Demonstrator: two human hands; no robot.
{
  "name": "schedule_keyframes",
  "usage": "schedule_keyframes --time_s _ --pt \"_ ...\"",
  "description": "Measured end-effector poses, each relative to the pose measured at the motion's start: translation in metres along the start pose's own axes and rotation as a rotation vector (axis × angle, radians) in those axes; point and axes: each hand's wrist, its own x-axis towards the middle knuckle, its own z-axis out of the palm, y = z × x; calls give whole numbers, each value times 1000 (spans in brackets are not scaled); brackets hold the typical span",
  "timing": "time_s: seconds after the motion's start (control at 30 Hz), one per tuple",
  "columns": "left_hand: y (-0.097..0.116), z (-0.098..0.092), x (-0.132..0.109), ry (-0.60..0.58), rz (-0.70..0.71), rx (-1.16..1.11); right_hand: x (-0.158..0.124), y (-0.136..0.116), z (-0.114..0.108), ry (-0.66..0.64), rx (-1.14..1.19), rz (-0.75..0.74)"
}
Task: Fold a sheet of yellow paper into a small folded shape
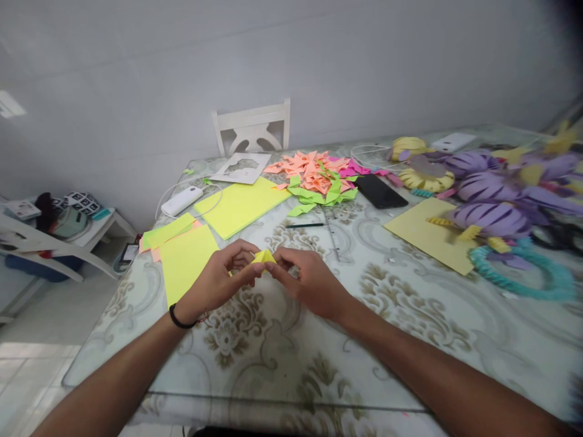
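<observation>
A small folded piece of yellow paper [264,257] is held between both hands above the table. My left hand [226,270], with a black band on its wrist, pinches its left side between thumb and fingers. On the other side, my right hand [306,276] grips it the same way. The fingertips hide part of the folds. Yellow paper sheets [186,262] lie beside and partly behind my left hand, and a larger stack of yellow paper [243,209] lies beyond. Past my hands is a heap of folded orange paper pieces [310,169], with folded green paper pieces [325,191] in front.
A dark pen [305,226] and a clear ruler [332,240] lie beyond my right hand, near a black phone [381,191]. At right are purple paper shapes [492,218], a tan sheet [430,237] and a teal ring [519,282]. A white device [182,200] with a cable sits left.
</observation>
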Motion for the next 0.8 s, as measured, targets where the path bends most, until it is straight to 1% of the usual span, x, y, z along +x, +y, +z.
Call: schedule_keyframes --time_s 0.1,0.2,0.37,0.5,0.6,0.67,0.73,0.8 --pt "-1 -1 0 -13 30 58 2 2 -1 -15 -39 -13" --pt "-2 -1 1 -32 40 85 3 1 0 -54 -15 -13" --pt "-6 -1 1 -36 4 -54 1 0 0 -29 227 63" --pt "-6 0 1 -56 -5 -118 2 0 -3 -30 407 59" --pt "-6 0 0 -86 3 -213 4 0 -5 -37 530 67" --pt "-6 0 -1 -122 -7 -292 6 0 -7 -70 616 91" --pt "-6 0 -2 -179 -26 -391 7 1 -9 -159 713 130" --pt "-7 -1 -4 -223 -27 -447 8 3 -10 -217 767 147"
